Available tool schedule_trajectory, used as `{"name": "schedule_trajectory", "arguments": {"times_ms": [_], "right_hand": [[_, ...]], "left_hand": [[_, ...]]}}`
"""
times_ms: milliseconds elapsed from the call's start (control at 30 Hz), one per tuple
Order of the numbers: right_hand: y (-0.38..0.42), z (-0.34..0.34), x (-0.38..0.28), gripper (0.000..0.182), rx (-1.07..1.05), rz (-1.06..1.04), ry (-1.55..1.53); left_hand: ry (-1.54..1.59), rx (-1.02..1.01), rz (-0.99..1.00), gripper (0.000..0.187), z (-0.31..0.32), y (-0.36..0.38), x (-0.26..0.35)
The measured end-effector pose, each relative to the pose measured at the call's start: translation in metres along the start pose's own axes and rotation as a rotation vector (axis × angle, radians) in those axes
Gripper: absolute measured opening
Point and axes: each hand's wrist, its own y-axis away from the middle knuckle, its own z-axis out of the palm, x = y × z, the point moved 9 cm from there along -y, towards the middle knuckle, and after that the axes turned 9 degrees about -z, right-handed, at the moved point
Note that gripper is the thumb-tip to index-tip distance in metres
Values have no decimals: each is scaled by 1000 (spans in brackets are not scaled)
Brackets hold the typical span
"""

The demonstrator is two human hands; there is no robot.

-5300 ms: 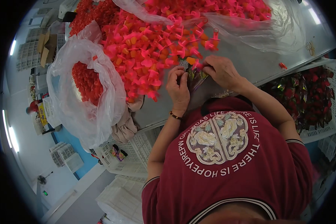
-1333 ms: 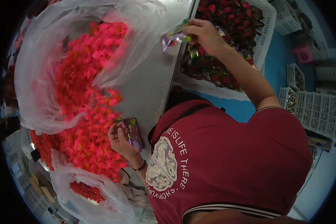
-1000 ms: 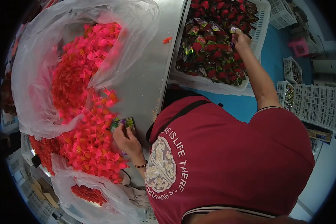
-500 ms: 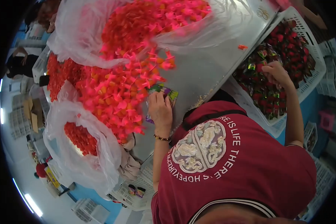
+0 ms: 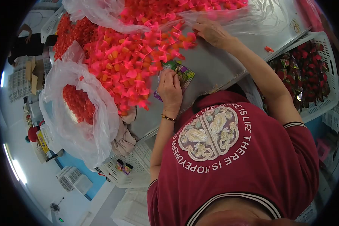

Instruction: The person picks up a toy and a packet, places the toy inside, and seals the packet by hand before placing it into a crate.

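Note:
My left hand rests on the metal table with its fingers bent over a green and purple printed packet, gripping its near side. Close beside it lies a big loose pile of pink plastic pieces with orange parts, shaped somewhat like pacifiers. My right hand is stretched out at the pile's right edge, by a clear plastic bag that holds more of these pieces. Its fingers point toward the pink pieces, and I see nothing held in them.
At the right stands a white crate of dark, shiny wrapped packages with red parts. A small orange-red piece lies near the table edge. Another plastic bag with red pieces sits at left, above a white basket.
My right hand has left the crate of wrapped packages and swung across to the pile's edge. My left hand stays at the packet. The whole view has shifted with my head.

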Motion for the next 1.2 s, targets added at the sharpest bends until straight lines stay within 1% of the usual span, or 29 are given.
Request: {"name": "schedule_trajectory", "arguments": {"times_ms": [133,233,300,333,400,433,500,533,600,700,767,800,867,933,1000,1033,1067,1100,1133,1167,1200], "right_hand": [[15,-10,-12,20,49,-41,-38],[20,-4,-16,17,58,-32,-50],[21,-9,-18,17,65,31,-12],[22,-13,-23,17,64,27,-12],[29,-27,-33,19,129,103,-115],[31,-27,-45,19,127,102,-116],[32,-29,-67,20,242,138,-511],[33,-24,-77,20,244,137,-510],[33,5,-103,24,96,50,-598],[35,21,-109,26,48,68,-565],[39,25,-106,25,39,70,-588],[41,26,-104,25,28,76,-610],[42,22,-106,24,25,52,-593],[41,19,-108,22,25,27,-582],[41,13,-110,15,44,-53,-489],[40,11,-109,15,47,-52,-488],[39,9,-112,15,41,-90,-423],[38,8,-115,15,35,-127,-358],[37,8,-115,15,37,-127,-357],[35,4,-120,15,73,-188,-304],[33,0,-127,15,110,-249,-250]], "left_hand": [[85,20,-63,7,-4,0,-6],[117,-1,-91,7,-4,3,-9],[125,-8,-99,7,-5,4,-11],[120,5,-109,7,-5,4,-12],[115,19,-122,7,-6,4,-14],[110,28,-120,7,-7,4,-15],[106,37,-116,7,-8,4,-14],[114,33,-131,8,-7,4,-15],[118,29,-145,8,-7,4,-15],[131,53,-126,7,-11,4,-12],[247,40,-234,6,-7,6,-27],[250,41,-234,6,-7,6,-27],[376,55,-376,7,-5,9,-39],[376,72,-370,7,-6,10,-41],[374,89,-361,8,-10,8,-39],[332,103,-317,8,-15,7,-32],[291,116,-273,9,-18,6,-26],[291,115,-270,9,-18,5,-26],[272,123,-225,9,-19,5,-23],[253,132,-181,9,-21,5,-20],[252,132,-178,9,-20,5,-19]]}}
